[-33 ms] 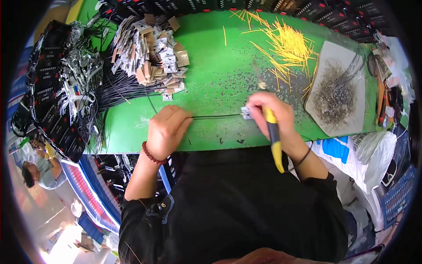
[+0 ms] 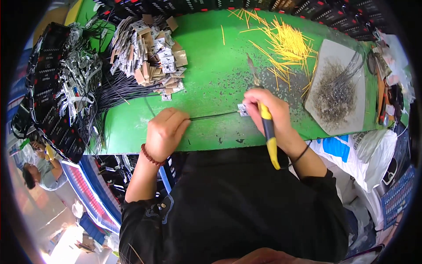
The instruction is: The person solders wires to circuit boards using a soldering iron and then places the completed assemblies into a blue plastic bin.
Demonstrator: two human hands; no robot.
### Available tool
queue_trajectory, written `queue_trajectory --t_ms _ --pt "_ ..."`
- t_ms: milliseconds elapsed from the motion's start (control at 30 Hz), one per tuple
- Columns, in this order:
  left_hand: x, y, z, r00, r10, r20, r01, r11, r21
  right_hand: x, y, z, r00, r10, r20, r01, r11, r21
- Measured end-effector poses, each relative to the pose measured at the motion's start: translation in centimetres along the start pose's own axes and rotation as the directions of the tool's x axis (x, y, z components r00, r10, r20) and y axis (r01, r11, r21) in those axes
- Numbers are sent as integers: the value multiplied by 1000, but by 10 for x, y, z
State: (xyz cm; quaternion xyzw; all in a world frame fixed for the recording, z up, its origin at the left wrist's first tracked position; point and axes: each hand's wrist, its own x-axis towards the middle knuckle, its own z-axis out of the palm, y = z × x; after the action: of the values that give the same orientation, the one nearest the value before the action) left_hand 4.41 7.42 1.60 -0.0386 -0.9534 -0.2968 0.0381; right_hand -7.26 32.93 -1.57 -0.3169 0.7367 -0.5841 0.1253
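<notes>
My left hand (image 2: pixel 165 132) rests on the green table (image 2: pixel 211 66) and pinches one end of a thin black cable (image 2: pixel 213 116). The cable runs right to a small white board (image 2: pixel 242 110) held at the fingertips of my right hand (image 2: pixel 269 112). In that same hand is a tool with a yellow and black handle (image 2: pixel 270 141); the handle points back toward my body. A grey metal tip (image 2: pixel 253 72) sticks out past the fingers, over the table.
A heap of small boards with brown tags (image 2: pixel 149 48) and a bundle of black cables (image 2: pixel 116 92) lie at the far left. Yellow strips (image 2: pixel 285 39) are scattered beside a grey tray of metal bits (image 2: pixel 336 88). Black trays (image 2: pixel 48 92) are stacked at the left. Another person (image 2: pixel 39 174) is at the lower left.
</notes>
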Motion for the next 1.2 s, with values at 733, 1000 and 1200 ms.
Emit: queue_trajectory --t_ms 733,1000,1200 --pt "106 50 43 954 299 -5 -298 951 -88 -55 11 -110 877 47 -478 -28 998 48" --pt "197 56 95 792 573 209 -558 819 -130 -97 25 -133 635 19 -772 -9 1000 16" --pt "184 64 96 778 624 66 -628 777 51 -105 32 -151 578 -24 -816 67 998 18"
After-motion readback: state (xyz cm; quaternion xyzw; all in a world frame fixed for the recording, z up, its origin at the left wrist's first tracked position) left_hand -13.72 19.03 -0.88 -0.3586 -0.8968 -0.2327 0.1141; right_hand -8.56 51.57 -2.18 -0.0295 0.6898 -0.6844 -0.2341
